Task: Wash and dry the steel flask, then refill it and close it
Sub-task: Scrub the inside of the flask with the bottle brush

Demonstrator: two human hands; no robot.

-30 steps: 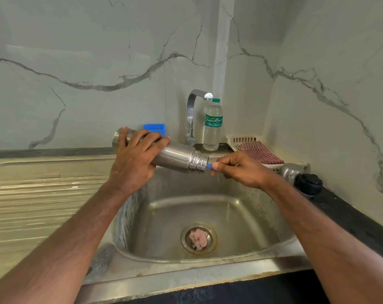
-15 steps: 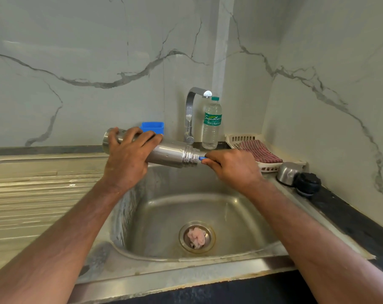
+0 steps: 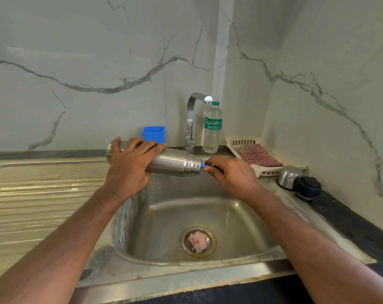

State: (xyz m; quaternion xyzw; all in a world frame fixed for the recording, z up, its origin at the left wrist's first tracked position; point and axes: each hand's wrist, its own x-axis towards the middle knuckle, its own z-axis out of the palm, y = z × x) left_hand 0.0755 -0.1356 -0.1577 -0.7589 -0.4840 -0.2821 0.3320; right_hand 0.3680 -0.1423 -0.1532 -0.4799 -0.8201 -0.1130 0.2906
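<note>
Above the sink [image 3: 247, 218], the left hand [image 3: 129, 170] is gripping the flask [image 3: 173, 162] sideways while the right hand [image 3: 232, 176] is pinching a blue handle [image 3: 203, 165] going into its mouth; a pink wad [image 3: 197, 239] is sitting in the sink's drain.

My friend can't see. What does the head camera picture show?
A person's left hand holds a steel flask sideways over a sink, while the right hand pushes a blue-handled tool into its mouth. The tap looks off.

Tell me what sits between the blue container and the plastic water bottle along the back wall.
The head view shows the steel tap standing between the blue container and the water bottle.
</note>
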